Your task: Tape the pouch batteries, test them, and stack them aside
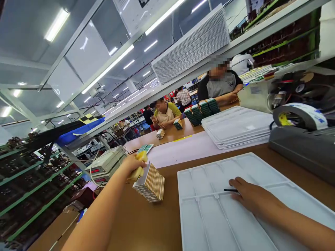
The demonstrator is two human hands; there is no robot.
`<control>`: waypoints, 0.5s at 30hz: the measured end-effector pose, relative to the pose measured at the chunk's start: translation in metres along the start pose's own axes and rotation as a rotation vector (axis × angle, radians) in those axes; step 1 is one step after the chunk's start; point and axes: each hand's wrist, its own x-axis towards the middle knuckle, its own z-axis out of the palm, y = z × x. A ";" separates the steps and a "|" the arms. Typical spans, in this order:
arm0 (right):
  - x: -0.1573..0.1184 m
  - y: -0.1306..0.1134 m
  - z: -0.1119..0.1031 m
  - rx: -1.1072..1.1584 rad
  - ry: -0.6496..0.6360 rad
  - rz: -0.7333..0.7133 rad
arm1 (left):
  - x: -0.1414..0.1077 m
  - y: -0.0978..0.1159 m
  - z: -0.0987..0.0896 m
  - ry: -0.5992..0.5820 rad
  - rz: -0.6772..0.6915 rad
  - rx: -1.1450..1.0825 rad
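Factory workbench with a brown top runs ahead, with a co-worker seated across it beside rows of green-edged stacks, and a pile of white plastic trays and a roll of tape lie nearer. Closest, a single white ribbed tray lies flat on the bench, and the right hand rests on it, its fingers close together and slightly curled, a thin black strip poking out from under them; whether they pinch it cannot be told. Left of the tray, the left hand is curled shut around a yellow foam block, just beside a stack of thin gold-edged slats
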 end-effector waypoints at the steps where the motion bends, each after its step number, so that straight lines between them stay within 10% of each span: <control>1: 0.000 0.000 -0.001 0.007 0.004 -0.001 | 0.003 -0.003 0.003 -0.008 -0.020 0.050; 15: 0.000 -0.002 -0.005 0.021 -0.014 0.019 | 0.011 -0.005 0.010 -0.173 -0.024 0.417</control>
